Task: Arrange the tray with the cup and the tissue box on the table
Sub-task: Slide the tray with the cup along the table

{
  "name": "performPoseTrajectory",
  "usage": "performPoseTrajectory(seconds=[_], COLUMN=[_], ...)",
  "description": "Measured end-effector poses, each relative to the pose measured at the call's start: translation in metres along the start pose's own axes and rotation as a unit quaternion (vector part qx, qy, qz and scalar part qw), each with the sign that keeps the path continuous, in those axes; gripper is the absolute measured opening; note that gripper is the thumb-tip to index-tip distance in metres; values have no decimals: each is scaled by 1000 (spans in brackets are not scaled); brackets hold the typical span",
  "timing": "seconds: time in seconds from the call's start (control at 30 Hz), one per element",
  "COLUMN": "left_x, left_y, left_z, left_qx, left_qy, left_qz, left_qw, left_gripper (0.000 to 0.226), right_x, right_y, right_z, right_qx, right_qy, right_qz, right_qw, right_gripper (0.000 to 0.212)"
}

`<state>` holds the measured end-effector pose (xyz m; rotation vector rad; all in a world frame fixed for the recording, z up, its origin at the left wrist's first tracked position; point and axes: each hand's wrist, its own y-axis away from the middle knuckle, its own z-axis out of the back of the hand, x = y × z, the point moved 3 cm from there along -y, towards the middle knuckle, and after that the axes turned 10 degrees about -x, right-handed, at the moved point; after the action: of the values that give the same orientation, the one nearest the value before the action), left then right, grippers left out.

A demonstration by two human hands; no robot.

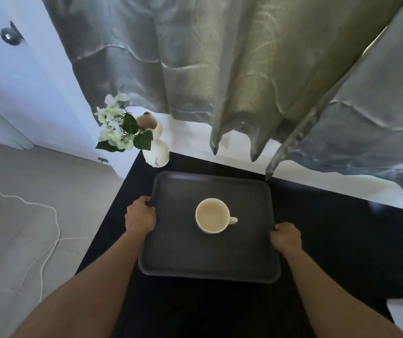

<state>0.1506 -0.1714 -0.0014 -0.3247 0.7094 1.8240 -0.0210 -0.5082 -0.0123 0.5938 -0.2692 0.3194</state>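
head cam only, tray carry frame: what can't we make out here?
- Tissue box: not in view anywhere in the head view.
- Tray resting on the table or lifted: dark on dark, cannot tell.
- Left hand and right hand fingertips: curled under the tray rim.
- Cup contents: washed out.

Dim, soft daylight glows through the curtain (pixel 244 69); wide-angle edges bend.

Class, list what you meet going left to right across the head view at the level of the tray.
White cord → left hand → cup → right hand.
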Motion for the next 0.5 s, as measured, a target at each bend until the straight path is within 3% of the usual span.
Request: performPoseTrajectory(seconds=[0.5], left_x=[-38], left_y=[-41], left_z=[-35], left_qx=[13], left_qy=[-24], left_qz=[-35], left_qw=[999], left_gripper=[36], right_x=[-4], right_y=[-36], right_z=[-4], right_qx=[16], right_qy=[-13], right_qz=[-7], right_qw=[1000], right_gripper=[15])
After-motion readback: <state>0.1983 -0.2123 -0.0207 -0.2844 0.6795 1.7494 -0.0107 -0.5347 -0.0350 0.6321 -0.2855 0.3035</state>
